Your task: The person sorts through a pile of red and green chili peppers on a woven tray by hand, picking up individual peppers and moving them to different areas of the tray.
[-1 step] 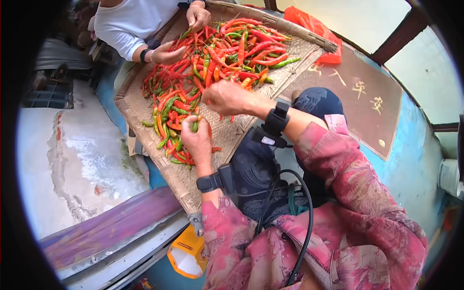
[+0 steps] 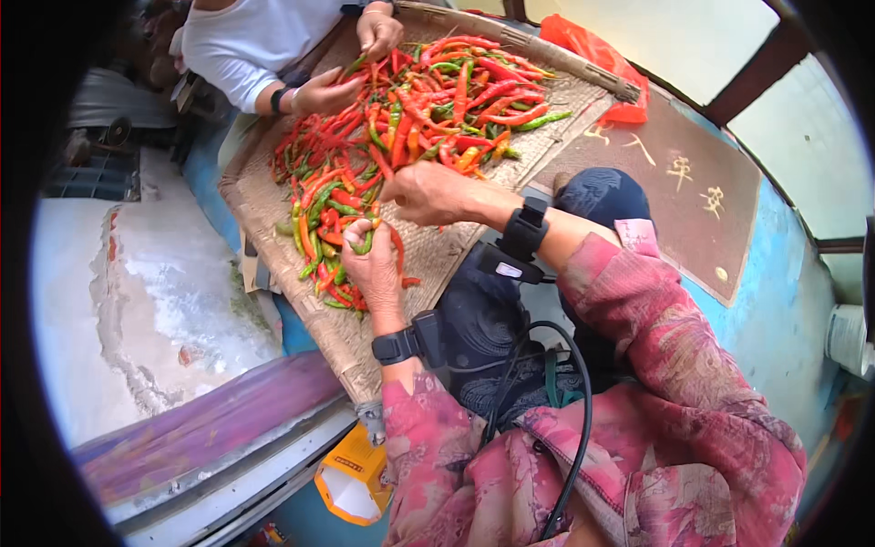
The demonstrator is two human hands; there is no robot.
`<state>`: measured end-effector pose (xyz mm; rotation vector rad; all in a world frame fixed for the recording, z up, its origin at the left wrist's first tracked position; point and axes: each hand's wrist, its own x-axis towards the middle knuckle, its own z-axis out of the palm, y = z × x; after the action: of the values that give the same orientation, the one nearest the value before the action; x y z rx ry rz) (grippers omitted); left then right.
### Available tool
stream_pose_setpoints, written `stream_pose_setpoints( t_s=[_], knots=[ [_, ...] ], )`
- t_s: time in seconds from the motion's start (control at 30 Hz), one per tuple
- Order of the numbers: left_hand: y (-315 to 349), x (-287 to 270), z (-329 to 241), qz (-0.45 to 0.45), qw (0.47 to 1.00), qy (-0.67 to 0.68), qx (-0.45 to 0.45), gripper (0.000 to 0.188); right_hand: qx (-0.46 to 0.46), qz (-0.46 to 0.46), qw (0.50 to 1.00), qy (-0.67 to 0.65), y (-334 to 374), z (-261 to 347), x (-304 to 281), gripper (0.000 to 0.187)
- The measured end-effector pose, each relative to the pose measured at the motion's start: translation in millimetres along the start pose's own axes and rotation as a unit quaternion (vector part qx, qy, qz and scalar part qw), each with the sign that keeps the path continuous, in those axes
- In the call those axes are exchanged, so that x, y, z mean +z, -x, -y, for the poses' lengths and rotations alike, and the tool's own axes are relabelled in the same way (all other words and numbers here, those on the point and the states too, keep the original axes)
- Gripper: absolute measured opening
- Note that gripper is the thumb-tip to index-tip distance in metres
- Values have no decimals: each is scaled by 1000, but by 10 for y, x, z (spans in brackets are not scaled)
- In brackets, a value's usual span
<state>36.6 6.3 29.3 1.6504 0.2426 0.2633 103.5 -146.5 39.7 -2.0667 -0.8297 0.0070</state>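
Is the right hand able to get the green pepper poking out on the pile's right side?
Probably yes: the right hand is close to the pepper pile, and the green pepper sticks out over bare woven tray, its tip uncovered.

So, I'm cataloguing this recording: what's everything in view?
Chili peppers: many, red, orange, green, on tray
Woven tray: one, tan, centre
Plastic bag: one, red, beyond the tray's upper right
Mat: one, brown, right of tray
Box: one, yellow, lower centre
Covering: one, purple, lower left
Slab: one, grey, left
Container: one, white, far right
Co-worker's shirt: one, white, upper left
Co-worker's hands: two, bare, over tray's far end
Cable: one, black, over lap
Wearer's wristbands: two, black, at wrists
Wearer's sleeves: two, pink patterned, lower half
Wearer's trousers: one pair, dark, lap
Left hand: one, bare, pinching a green pepper
Right hand: one, bare, over tray
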Motion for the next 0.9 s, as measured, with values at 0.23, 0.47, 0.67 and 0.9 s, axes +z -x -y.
stream_pose_setpoints(
  t_s=[0.23,0.47,0.67,0.9],
  knots=[
    [66,22,140,-3,986,166,-34,16,39,43,998,-21,70,114,151,20],
    [123,5,191,-33,984,171,-43,15,39,-281,929,239,-46,67,-140,23],
    [182,122,144,12,995,97,9,12,77,-62,995,-29,25,79,216,37],
    [261,143,156,12,996,72,-46,15,101,-87,991,-16,-15,64,177,30]
  ],
)
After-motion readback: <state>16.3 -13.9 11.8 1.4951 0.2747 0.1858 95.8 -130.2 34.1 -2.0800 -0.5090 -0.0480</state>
